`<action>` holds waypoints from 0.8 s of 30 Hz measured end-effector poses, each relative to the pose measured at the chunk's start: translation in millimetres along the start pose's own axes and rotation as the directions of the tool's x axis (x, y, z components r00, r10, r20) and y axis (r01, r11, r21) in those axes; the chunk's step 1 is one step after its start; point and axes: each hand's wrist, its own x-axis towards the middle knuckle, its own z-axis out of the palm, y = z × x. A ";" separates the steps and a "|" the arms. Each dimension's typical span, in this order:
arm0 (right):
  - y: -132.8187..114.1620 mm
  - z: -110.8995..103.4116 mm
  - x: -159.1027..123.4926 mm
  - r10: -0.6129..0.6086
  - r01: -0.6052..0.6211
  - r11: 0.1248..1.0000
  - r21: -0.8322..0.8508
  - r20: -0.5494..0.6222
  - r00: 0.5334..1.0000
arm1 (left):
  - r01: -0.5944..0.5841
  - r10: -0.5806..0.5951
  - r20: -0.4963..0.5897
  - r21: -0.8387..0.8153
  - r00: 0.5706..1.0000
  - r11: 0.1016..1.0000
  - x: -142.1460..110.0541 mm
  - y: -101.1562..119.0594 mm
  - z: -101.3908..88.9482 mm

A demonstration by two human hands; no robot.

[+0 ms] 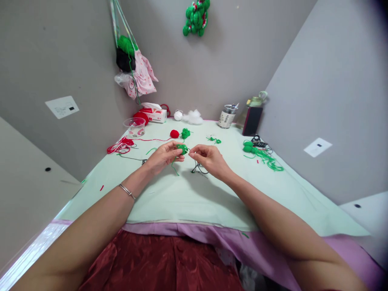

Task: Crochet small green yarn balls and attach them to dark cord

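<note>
My left hand (166,157) grips a small green crocheted piece (182,148) between thumb and fingers above the middle of the table. A green yarn tail (174,166) hangs down from it. Right beside the piece, my right hand (207,158) is closed in a pinch. A thin, pale and dark item shows at its fingertips against the green piece; whether it is a needle or thread is too small to tell. Below the right hand lie loops of dark yarn (198,167). Just beyond the hands sit a red yarn ball (174,133) and a green yarn bundle (186,133).
Red yarn (121,145) and a clear plastic tub (135,128) lie left, near a tissue box (158,115). White stuffing (193,117), a pen jar (227,117) and a phone (252,121) line the back. Green strands (266,157) and black-handled scissors (259,141) lie right.
</note>
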 end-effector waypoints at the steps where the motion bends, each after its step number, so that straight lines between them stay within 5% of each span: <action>1: -0.4 0.0 -0.2 0.007 -0.007 1.000 -0.004 0.000 1.000 | -0.003 0.003 0.001 0.003 1.000 1.000 -0.1 -0.2 0.0; 24: 3.3 15.0 -2.0 -0.007 0.008 1.000 0.027 -0.040 0.999 | -0.002 0.002 0.013 -0.031 1.000 1.000 -0.6 -2.5 3.6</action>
